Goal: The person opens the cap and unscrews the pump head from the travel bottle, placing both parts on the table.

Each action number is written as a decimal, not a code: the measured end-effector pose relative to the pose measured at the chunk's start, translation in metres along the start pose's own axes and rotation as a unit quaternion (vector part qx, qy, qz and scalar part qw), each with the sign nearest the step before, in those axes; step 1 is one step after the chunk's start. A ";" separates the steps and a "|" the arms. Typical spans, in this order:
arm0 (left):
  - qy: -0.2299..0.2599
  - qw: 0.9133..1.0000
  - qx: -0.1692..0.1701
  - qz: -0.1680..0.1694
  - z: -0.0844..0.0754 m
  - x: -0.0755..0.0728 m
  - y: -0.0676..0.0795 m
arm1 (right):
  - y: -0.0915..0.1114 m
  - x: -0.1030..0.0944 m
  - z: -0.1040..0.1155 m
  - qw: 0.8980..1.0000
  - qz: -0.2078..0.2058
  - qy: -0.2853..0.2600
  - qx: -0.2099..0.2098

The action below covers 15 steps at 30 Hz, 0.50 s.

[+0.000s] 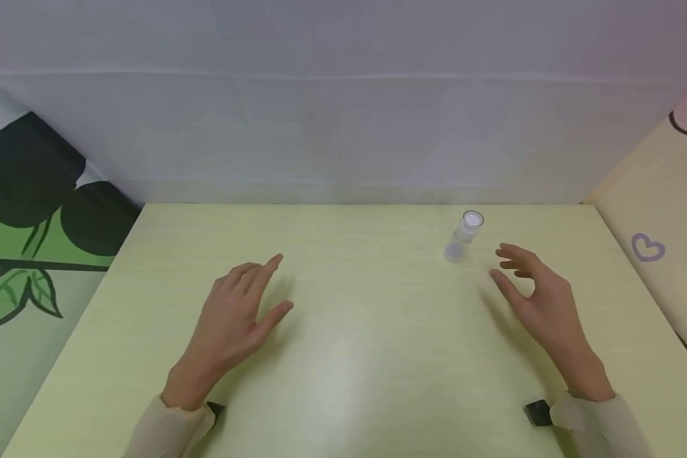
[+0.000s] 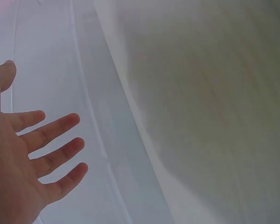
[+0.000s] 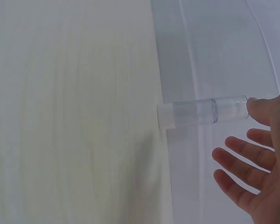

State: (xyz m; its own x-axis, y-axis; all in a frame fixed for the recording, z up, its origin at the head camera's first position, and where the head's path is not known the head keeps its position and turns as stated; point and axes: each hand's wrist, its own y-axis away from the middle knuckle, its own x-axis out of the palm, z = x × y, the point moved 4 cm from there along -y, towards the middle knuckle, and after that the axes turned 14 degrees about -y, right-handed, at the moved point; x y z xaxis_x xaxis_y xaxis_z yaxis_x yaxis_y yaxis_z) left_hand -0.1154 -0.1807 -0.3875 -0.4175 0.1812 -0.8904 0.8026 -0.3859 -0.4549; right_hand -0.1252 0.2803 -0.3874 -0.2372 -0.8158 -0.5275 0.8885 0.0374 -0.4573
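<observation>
A small clear cylindrical tube (image 1: 462,236) stands upright toward the back right of the table. In the right wrist view the tube (image 3: 196,112) shows a whitish base and a seam partway up; its exact kind is unclear. My right hand (image 1: 541,299) hovers to the right of it, apart from it, fingers loosely bent and holding nothing. From the right wrist the thumb of the hand (image 3: 266,158) overlaps the tube's top end. On the left, my left hand (image 1: 231,318) is held over the table with fingers spread. The left palm (image 2: 18,182) is bare.
The pale wood-look table (image 1: 343,381) meets a whitish cloth wall (image 1: 320,140) at its back edge. A panel with dark and green leaf drawings (image 1: 28,191) borders the left side. A cream panel with a purple heart (image 1: 648,248) borders the right.
</observation>
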 end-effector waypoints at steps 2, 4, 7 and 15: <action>0.000 1.000 0.001 0.000 -0.001 0.000 -0.002 | -0.004 0.003 0.000 1.000 -0.004 -0.009 0.007; 0.000 1.000 0.001 0.003 -0.002 0.000 -0.003 | -0.008 0.006 -0.001 1.000 -0.005 -0.019 0.011; -0.001 1.000 0.001 0.009 -0.003 0.000 -0.004 | -0.014 0.011 -0.004 0.999 -0.004 -0.035 0.014; 0.002 1.000 -0.003 0.016 -0.002 0.002 -0.008 | -0.026 0.024 -0.015 0.999 0.004 -0.051 0.017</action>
State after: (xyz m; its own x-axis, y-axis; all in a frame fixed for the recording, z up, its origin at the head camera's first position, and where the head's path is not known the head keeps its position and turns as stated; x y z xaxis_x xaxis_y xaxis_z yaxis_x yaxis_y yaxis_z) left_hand -0.1219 -0.1751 -0.3859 -0.3892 0.1730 -0.9048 0.8180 -0.3867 -0.4258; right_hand -0.1598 0.2681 -0.3991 -0.1903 -0.8703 -0.4542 0.9034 0.0258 -0.4280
